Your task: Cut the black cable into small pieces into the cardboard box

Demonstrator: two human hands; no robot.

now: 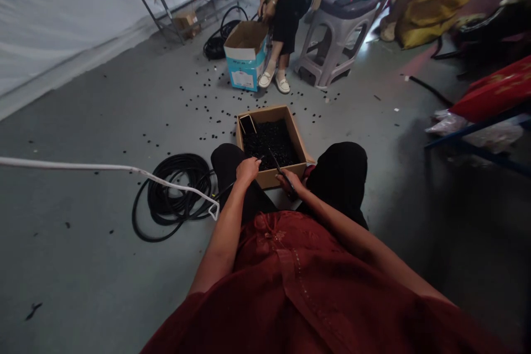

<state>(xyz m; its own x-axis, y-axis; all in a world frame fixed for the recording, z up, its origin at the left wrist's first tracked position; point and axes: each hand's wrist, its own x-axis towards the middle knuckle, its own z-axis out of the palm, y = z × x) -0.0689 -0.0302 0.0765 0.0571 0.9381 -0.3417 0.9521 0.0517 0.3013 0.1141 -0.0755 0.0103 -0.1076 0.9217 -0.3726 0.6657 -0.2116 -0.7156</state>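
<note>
My left hand [248, 169] is closed over my left knee, with the tip of a black hose or cable [260, 160] poking out past the fingers. From there the hose runs back to a loose black coil [178, 177] on the floor to the left. In my right hand [291, 181] is a pair of scissors [275, 161], their dark blades pointing up and left over the box. Between my knees stands an open cardboard box [296, 135] filled with small black pieces [269, 141]. A small rectangular container [248, 124] sits in its far left corner.
A white rod or cord [124, 167] crosses from the left. Black bits lie scattered on the floor. Ahead, a co-worker [286, 5] sits by a blue and white box [244, 61] beside a grey stool [336, 33]. A blue metal frame [468, 135] stands at right.
</note>
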